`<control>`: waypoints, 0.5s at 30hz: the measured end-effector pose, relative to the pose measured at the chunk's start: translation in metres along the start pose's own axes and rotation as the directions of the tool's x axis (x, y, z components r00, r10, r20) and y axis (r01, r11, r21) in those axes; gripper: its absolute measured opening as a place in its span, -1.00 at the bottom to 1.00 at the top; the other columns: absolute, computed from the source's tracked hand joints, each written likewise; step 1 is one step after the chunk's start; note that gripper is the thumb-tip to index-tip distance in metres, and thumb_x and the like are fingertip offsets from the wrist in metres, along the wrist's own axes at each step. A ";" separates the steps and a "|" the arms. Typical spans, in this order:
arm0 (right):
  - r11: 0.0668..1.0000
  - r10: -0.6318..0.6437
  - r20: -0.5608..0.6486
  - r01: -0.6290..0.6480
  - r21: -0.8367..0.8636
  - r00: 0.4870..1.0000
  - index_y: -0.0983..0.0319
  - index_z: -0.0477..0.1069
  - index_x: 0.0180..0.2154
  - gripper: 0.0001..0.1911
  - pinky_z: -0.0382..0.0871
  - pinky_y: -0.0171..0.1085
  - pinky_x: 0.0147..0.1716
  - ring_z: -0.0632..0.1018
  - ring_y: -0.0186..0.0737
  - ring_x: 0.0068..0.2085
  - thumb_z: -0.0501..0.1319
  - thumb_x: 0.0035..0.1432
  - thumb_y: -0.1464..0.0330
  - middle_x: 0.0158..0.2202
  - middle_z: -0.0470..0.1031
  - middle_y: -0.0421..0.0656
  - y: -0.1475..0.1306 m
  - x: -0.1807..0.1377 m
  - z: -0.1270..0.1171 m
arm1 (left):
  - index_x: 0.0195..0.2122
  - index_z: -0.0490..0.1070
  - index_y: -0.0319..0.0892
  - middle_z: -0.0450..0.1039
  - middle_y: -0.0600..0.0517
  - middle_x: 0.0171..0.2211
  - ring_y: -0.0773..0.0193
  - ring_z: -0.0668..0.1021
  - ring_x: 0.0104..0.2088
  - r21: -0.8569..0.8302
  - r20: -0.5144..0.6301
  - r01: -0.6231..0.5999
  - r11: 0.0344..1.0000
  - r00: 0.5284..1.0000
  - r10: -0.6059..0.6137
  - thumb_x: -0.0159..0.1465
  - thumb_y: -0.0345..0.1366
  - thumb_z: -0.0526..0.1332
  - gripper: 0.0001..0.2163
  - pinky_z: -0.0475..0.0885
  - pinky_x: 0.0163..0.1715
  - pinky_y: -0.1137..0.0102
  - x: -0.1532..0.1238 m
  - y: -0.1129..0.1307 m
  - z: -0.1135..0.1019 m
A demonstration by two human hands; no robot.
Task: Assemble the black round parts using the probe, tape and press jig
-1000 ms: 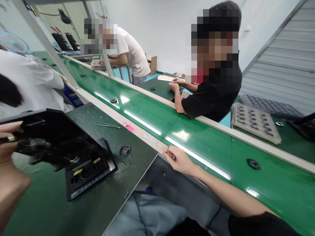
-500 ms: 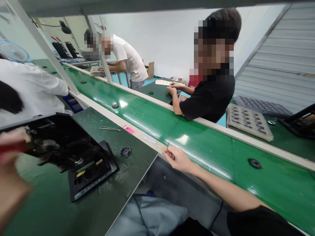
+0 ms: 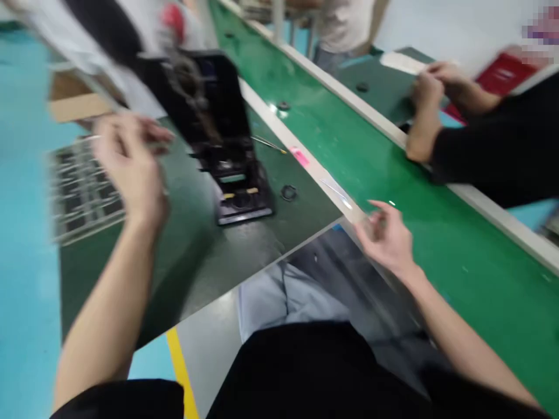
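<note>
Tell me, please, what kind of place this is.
Probably a factory assembly line. A long green conveyor belt runs between the work tables, a black device lies open for work, and another person's hands rest at the far side.

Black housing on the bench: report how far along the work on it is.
Done: the black housing lies opened on the green bench. In hand: nothing clear; the left hand hovers beside it, and the right hand is at the belt edge, blurred. Left: the black ring and tweezers lie unused.

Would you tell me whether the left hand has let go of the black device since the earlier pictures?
Yes. The left hand now hangs free, left of the black device standing on the dark green bench.
</note>
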State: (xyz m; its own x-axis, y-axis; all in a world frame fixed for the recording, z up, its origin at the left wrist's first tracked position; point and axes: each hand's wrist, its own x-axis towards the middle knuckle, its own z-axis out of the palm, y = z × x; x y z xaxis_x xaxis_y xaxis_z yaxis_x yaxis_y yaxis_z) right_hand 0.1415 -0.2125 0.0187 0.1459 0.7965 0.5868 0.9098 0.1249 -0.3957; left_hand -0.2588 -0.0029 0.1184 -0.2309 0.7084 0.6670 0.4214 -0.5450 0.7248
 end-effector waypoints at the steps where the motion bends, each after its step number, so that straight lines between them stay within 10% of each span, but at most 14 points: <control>1: 0.995 -0.038 -0.134 0.024 -0.102 0.990 0.24 0.40 0.10 -0.45 0.32 -0.25 -0.51 0.42 -0.23 -0.49 0.39 0.13 0.17 -0.42 0.41 -0.21 -0.001 -0.003 -0.003 | -0.48 0.34 -0.21 0.44 0.11 -0.50 0.46 0.47 -0.46 0.052 0.010 0.034 0.998 0.999 -0.035 0.51 -0.20 0.09 -0.62 0.36 -0.38 0.54 -0.020 -0.005 -0.008; 5: 0.962 -0.264 -0.350 0.221 -0.159 0.899 0.24 0.47 0.03 -0.56 0.28 -0.23 -0.55 0.34 -0.28 -0.57 0.39 0.09 0.38 -0.48 0.37 -0.24 -0.027 -0.012 -0.004 | -0.53 0.35 -0.15 0.40 0.11 -0.60 0.41 0.44 -0.58 0.162 0.114 0.231 0.959 0.961 -0.251 0.43 -0.13 0.16 -0.62 0.34 -0.51 0.50 -0.079 -0.024 -0.023; 11: 0.949 -0.294 0.064 0.282 0.142 0.954 0.18 0.47 -0.09 -0.89 0.44 -0.17 -0.25 0.58 -0.12 -0.26 0.21 0.38 0.38 -0.28 0.60 -0.06 -0.144 0.017 0.077 | -0.41 0.44 -0.12 0.50 0.09 -0.59 0.35 0.54 -0.55 0.211 0.340 0.093 0.973 0.927 -0.162 0.43 -0.18 0.10 -0.71 0.47 -0.37 0.48 -0.103 -0.025 -0.028; 15: 0.966 -0.169 0.099 0.145 0.216 0.981 0.22 0.46 -0.05 -0.62 0.39 -0.20 -0.28 0.52 0.01 -0.10 0.25 0.37 0.04 -0.17 0.57 0.06 -0.188 0.060 0.137 | -0.34 0.45 -0.13 0.56 0.08 -0.52 0.37 0.55 -0.53 0.247 0.415 0.030 0.969 0.900 -0.133 0.42 -0.29 0.02 -0.75 0.48 -0.35 0.51 -0.104 -0.025 -0.032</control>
State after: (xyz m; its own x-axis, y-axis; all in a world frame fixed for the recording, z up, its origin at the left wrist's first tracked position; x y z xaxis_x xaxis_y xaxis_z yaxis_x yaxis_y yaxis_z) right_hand -0.0739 -0.1074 0.0316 -0.0495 0.8186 0.5722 0.8160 0.3634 -0.4494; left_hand -0.2731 -0.0777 0.0363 0.0997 0.8962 0.4323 0.6175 -0.3964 0.6793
